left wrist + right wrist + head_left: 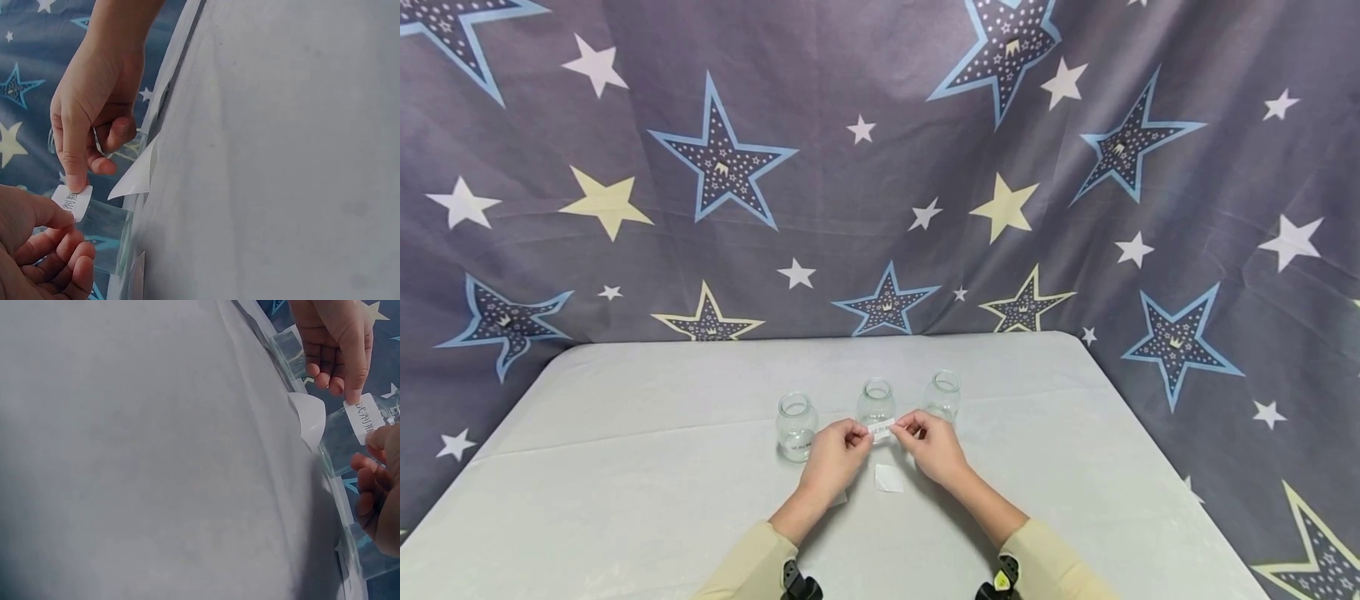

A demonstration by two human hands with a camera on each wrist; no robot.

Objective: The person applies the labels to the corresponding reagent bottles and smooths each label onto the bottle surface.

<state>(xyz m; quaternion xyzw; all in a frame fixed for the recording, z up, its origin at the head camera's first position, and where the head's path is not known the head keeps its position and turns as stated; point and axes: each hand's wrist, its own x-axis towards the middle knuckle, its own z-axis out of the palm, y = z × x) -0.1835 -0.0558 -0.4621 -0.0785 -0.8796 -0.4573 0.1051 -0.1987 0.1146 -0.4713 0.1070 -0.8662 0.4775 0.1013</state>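
A small white label point(882, 429) with handwritten characters is stretched between the two hands, in front of the middle glass jar point(877, 395). My left hand point(835, 458) pinches its left end between thumb and finger. The other end is pinched by my right hand point(934, 448). In the right wrist view the label point(360, 417) overlaps the jar's side, its writing facing outward. To the left stands a second glass jar point(794, 421), with similar writing low on its front. A third glass jar point(943, 392) is partly hidden behind the right hand.
A curled white paper piece point(889, 478) lies on the white-covered table point(647, 467) between the forearms. Another scrap point(839, 498) peeks out beside the left wrist. Behind the table hangs a dark curtain point(850, 208) with stars.
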